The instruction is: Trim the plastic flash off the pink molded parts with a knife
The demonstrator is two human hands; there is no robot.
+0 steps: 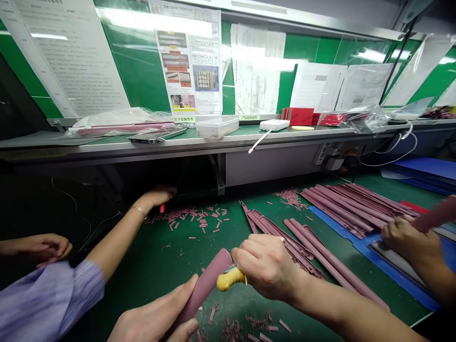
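Pink rod (204,285) sits tight in the left hand (153,313). The right hand (267,266) grips a yellow knife (228,279) against it. Long pink rods (331,266) lie just right, and small pink bits (188,221) dot the green table (171,256) ahead.

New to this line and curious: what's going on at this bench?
The person's left hand grips a pink tube, and the right hand holds a yellow-handled tool at its end. Small pink pieces lie scattered on the green bench mat, near long pink ribbed strips. A co-worker in a lilac sleeve reaches towards the pieces, and another co-worker's hand holds a pink rod.
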